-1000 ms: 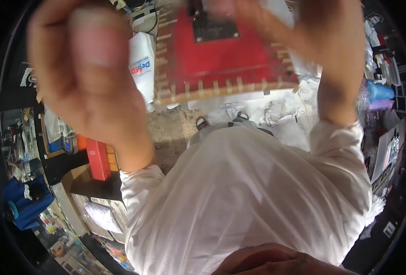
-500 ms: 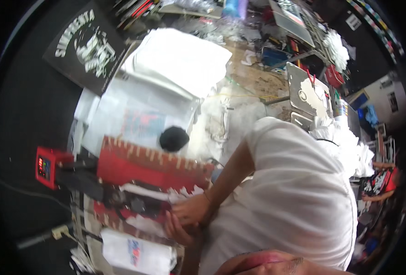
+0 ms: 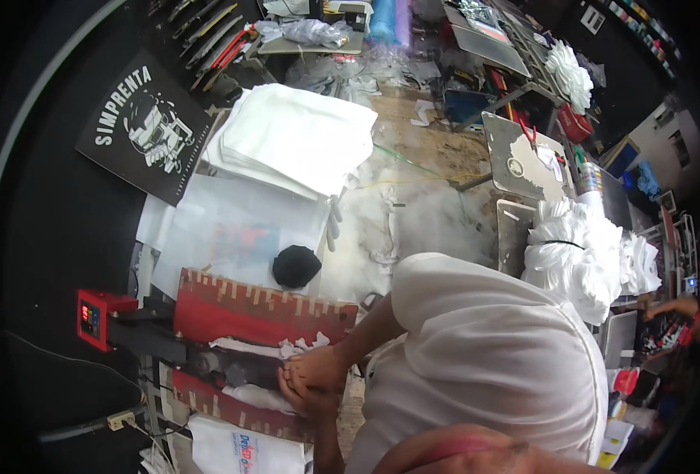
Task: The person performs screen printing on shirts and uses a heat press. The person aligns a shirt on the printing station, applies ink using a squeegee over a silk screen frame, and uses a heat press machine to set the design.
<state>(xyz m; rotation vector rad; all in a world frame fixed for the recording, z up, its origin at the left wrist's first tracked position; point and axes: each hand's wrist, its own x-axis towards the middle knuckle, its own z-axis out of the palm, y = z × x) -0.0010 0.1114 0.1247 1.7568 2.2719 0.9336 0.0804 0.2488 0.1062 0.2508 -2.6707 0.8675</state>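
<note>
My right hand (image 3: 317, 368) and my left hand (image 3: 306, 397) come together at the front end of the heat press's dark arm (image 3: 243, 367). Their fingers are closed over one another, and whatever lies under them is hidden. The right hand rests above the left. On either side of the arm show the press's red platen edges (image 3: 267, 312), edged with tan tape strips. White cloth pieces (image 3: 247, 395) lie along the arm. Beyond the upper red edge, a black cap-like bundle (image 3: 295, 266) sits on a pale printed sheet (image 3: 243, 213).
A red control box (image 3: 93, 320) stands at the left. A stack of white cloth (image 3: 295, 134) lies further away, beside a black printed board (image 3: 148, 126). Below the press is a folded white printed shirt (image 3: 243, 450). Bundled white garments (image 3: 575, 253) lie at the right.
The view has shifted and sharpened, so everything sits slightly differently in it. My hands stay closed together at the front of the press.
</note>
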